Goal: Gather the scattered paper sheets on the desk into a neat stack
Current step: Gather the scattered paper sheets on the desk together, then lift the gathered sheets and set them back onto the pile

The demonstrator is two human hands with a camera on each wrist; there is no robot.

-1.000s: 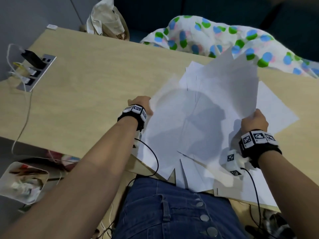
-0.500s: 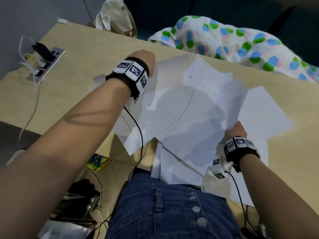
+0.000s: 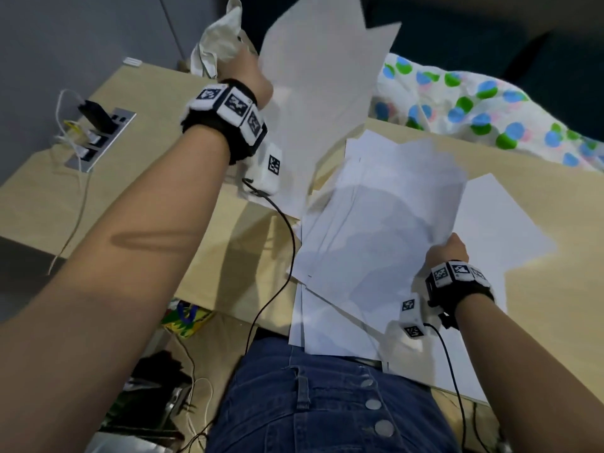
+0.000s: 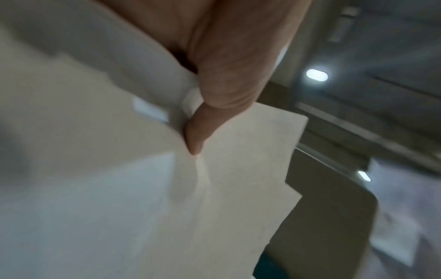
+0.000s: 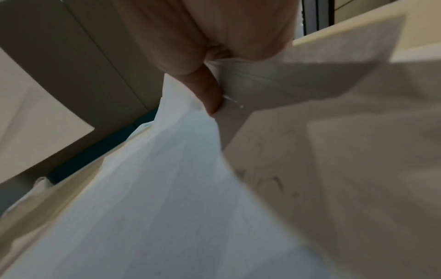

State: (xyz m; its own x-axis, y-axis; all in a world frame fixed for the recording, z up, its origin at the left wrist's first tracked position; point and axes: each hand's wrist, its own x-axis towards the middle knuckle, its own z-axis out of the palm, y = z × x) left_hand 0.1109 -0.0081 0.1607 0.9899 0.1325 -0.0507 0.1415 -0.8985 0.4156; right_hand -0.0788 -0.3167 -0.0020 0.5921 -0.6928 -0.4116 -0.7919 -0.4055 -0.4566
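My left hand [image 3: 251, 76] is raised high above the wooden desk [image 3: 147, 178] and pinches a bunch of white paper sheets [image 3: 320, 76] that hang tilted in the air. In the left wrist view the thumb [image 4: 198, 132] presses on those lifted sheets [image 4: 143, 207]. My right hand [image 3: 446, 251] grips the edge of another bundle of sheets [image 3: 385, 230] spread over the desk's near right part. In the right wrist view its thumb [image 5: 210, 94] pinches the bundle [image 5: 179, 188]. More loose sheets [image 3: 510, 223] lie flat under and beside that bundle, some overhanging the front edge.
A socket panel [image 3: 98, 138] with plugs and a white cable sits in the desk's left side. A cloth bag [image 3: 219, 44] stands behind the far edge, and a dotted blanket [image 3: 490, 106] lies at the back right. Boxes and clutter [image 3: 183, 318] are on the floor below.
My left hand has risen from the desk's left part up and away, lifting a bunch of sheets into the air. My right hand has kept its grip on the other bundle.
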